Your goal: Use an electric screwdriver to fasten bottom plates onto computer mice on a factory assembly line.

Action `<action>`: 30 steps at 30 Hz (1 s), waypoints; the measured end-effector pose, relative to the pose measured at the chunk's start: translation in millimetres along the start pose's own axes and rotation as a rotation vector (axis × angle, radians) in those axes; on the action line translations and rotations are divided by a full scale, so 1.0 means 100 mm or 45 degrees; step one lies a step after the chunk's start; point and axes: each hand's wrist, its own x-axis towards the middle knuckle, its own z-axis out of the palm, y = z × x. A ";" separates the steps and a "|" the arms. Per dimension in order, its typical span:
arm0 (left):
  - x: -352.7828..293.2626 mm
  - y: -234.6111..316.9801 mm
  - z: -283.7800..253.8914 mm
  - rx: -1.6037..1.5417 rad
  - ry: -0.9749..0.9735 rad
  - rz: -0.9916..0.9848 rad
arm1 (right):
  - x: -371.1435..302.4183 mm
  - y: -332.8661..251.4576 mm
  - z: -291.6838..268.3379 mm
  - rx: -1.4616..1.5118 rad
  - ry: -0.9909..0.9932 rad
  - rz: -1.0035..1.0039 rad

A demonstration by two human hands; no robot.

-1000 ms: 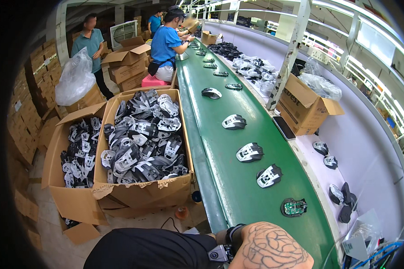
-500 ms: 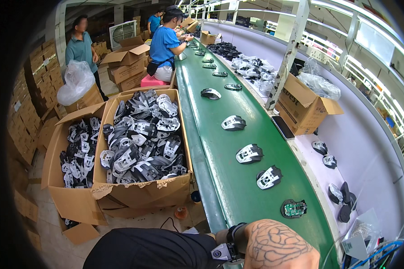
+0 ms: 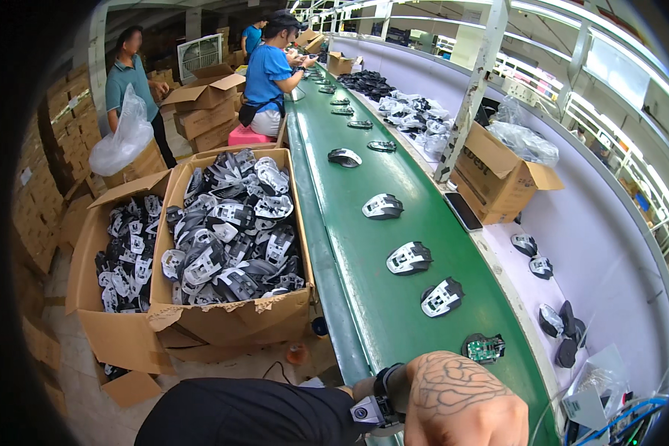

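My left hand, tattooed on its back, is at the lower edge over the near end of the green conveyor belt. Its knuckles look bent, but the fingers are cut off below, so whatever it may hold is hidden. A strap with a small camera circles the wrist. Just beyond the hand lies a mouse base with a green circuit board. Farther up the belt sit a white-and-black mouse shell, a second shell and a third. My right hand is not in view.
To the left, a big carton and a narrower carton are heaped with mouse shells. A phone and loose shells lie on the right ledge. Cables gather at lower right. A co-worker sits at the belt's far end.
The whole view has shifted slightly left. My left hand has tipped a little, its knuckles showing more. The co-worker's hands are raised nearer the head, and the standing person's forearm has moved.
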 end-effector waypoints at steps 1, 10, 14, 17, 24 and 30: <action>-0.03 -0.01 0.01 -0.005 -0.001 0.015 | 0.00 -0.02 -0.01 0.003 0.000 0.001; -0.46 -0.61 0.33 -0.081 -0.177 0.102 | -0.01 -0.09 0.04 -0.045 -0.005 0.078; -0.37 -0.63 0.37 -0.101 -0.155 0.099 | 0.00 -0.12 0.05 -0.072 -0.013 0.027; -0.34 -0.59 0.40 -0.096 -0.136 0.089 | -0.01 -0.10 0.02 -0.071 -0.046 0.016; -0.32 -0.56 0.39 -0.130 -0.107 0.106 | -0.01 -0.07 -0.01 -0.059 -0.014 0.021; -0.32 -0.52 0.34 -0.123 -0.104 -0.043 | 0.02 -0.06 -0.01 -0.057 0.027 0.040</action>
